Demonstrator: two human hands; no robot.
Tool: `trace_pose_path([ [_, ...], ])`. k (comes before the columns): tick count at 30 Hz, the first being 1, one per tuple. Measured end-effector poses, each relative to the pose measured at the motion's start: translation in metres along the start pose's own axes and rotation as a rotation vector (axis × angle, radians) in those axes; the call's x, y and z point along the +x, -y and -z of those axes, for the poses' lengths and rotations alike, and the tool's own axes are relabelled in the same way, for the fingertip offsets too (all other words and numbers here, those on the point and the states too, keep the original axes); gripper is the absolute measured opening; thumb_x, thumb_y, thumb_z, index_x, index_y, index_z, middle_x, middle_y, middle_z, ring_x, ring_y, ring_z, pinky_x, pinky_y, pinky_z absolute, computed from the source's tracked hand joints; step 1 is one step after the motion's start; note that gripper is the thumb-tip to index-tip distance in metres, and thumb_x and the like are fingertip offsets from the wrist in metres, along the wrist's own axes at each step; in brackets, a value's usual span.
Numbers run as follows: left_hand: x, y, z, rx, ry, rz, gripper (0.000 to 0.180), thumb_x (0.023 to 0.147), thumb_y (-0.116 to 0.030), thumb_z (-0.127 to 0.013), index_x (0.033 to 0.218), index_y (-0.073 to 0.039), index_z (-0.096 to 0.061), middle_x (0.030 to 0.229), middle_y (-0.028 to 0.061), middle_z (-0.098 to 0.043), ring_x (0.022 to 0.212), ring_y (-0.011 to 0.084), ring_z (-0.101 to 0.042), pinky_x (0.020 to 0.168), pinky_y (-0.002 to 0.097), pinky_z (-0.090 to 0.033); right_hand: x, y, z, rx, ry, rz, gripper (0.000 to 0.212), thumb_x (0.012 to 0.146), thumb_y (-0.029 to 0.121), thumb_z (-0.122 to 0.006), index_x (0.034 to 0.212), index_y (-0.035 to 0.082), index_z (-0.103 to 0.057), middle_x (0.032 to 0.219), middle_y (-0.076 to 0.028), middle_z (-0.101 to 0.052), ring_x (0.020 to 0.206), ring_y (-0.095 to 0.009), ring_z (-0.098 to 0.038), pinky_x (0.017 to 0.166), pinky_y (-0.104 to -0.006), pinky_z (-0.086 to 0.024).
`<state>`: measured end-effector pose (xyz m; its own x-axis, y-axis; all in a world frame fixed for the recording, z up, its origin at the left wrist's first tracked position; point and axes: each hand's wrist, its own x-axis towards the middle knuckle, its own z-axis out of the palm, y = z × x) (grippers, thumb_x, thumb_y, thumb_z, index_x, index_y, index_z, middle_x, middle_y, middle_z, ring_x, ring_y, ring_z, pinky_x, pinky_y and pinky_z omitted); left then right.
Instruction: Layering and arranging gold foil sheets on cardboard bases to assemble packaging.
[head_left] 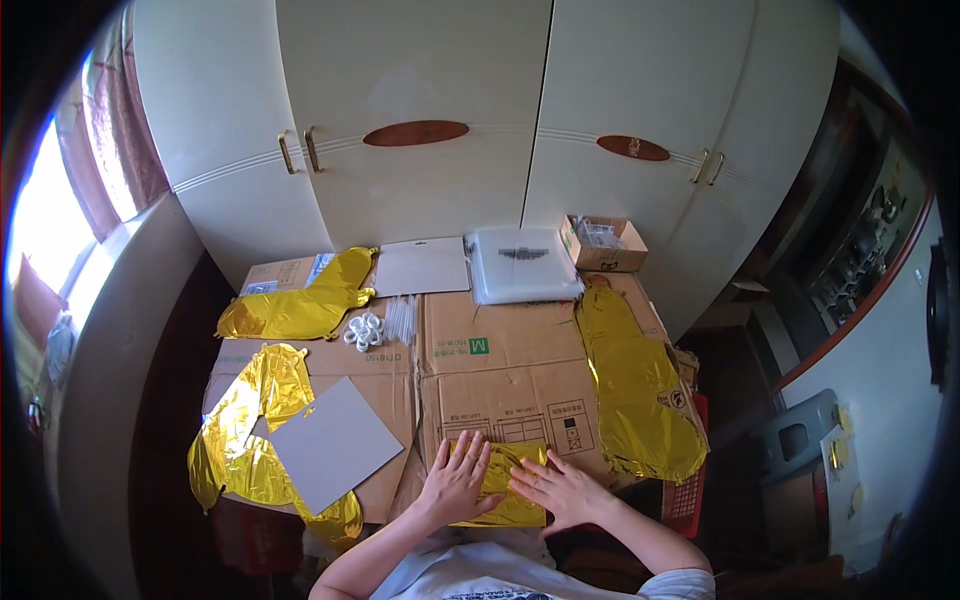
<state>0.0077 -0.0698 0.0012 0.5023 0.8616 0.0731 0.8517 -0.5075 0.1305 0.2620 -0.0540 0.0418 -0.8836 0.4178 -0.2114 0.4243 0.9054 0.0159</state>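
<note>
Both hands lie flat at the near edge of the surface (520, 375), which is a spread of flattened cardboard boxes. The left hand (458, 480) and the right hand (560, 490) press down side by side on a folded gold foil sheet (510, 470), fingers spread and pointing away from the person. Neither hand has a closed grip on anything: the palms are open and rest on top of the foil rather than pinching it.

That folded foil sits right under the hands, at the middle of the near edge. Its visible part shows in the gap between the two hands and runs past the fingertips a little, with its long side lying left to right across the person's front. The left hand covers its left part, the right hand its right part, so both are equally close; neither has to reach.

Further out, a long gold foil piece (635, 385) lies along the right side of the cardboard, running away from the person. Another crumpled gold foil (240, 430) spreads at the left with a grey card (335, 440) lying on it, and one more gold foil shape (300, 305) sits at the far left. Near the middle are small white rings (364, 331), and at the back a white card (422, 266), a clear plastic packet (522, 262) and a small open cardboard box (603, 243), all in front of pale wardrobe doors (420, 120).
</note>
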Motion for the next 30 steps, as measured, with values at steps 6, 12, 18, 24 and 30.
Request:
trace_pose_path([
  [6,-0.020,0.010,0.020,-0.240,0.084,-0.194,0.096,0.087,-0.071,-0.043,0.147,0.003,-0.029,0.153,0.0213,-0.030,0.145,0.0367,-0.022,0.116,0.0557,-0.014,-0.003,0.012,-0.041,0.017,-0.457,0.052,0.041,0.091,0.020,-0.051,0.130,0.012,-0.058,0.134,-0.002,-0.058,0.129,-0.017,-0.051,0.114,-0.0465,-0.030],
  [12,-0.049,0.039,0.028,-0.507,0.115,-0.395,0.111,0.073,-0.080,-0.052,0.148,-0.001,-0.030,0.151,0.0167,-0.036,0.144,0.0342,-0.027,0.117,0.0555,-0.015,-0.003,0.009,-0.028,0.497,-0.618,0.055,0.037,0.085,0.017,-0.061,0.122,0.012,-0.063,0.124,-0.004,-0.065,0.117,-0.020,-0.061,0.107,-0.0473,-0.042],
  [18,-0.038,0.034,0.043,-1.072,0.105,0.025,0.073,0.079,-0.046,-0.075,0.132,-0.002,-0.050,0.125,0.0137,-0.061,0.119,0.0267,-0.056,0.100,0.0426,-0.043,0.013,-0.026,-0.017,0.998,-0.285,-0.435,0.023,0.098,0.020,-0.056,0.113,0.005,-0.064,0.105,-0.009,-0.070,0.085,-0.019,-0.066,0.076,-0.0307,-0.048],
  [24,0.004,0.041,0.010,-1.673,-0.214,0.375,0.018,0.097,-0.008,-0.059,0.112,0.001,-0.062,0.098,-0.0001,-0.066,0.087,0.0061,-0.058,0.079,0.0238,-0.048,0.054,-0.039,0.003,1.847,-0.513,-0.437,0.034,0.099,0.030,-0.058,0.115,0.001,-0.062,0.105,0.000,-0.065,0.089,-0.008,-0.057,0.081,-0.0247,-0.046],
  [30,0.007,0.049,0.009,-1.770,-0.247,0.454,0.019,0.095,-0.007,-0.059,0.113,0.001,-0.061,0.104,0.0077,-0.069,0.093,0.0139,-0.065,0.085,0.0313,-0.052,0.058,-0.050,0.019,2.125,-0.340,-0.460,0.030,0.097,0.023,-0.061,0.116,0.000,-0.060,0.109,-0.004,-0.064,0.095,-0.011,-0.060,0.085,-0.0288,-0.049],
])
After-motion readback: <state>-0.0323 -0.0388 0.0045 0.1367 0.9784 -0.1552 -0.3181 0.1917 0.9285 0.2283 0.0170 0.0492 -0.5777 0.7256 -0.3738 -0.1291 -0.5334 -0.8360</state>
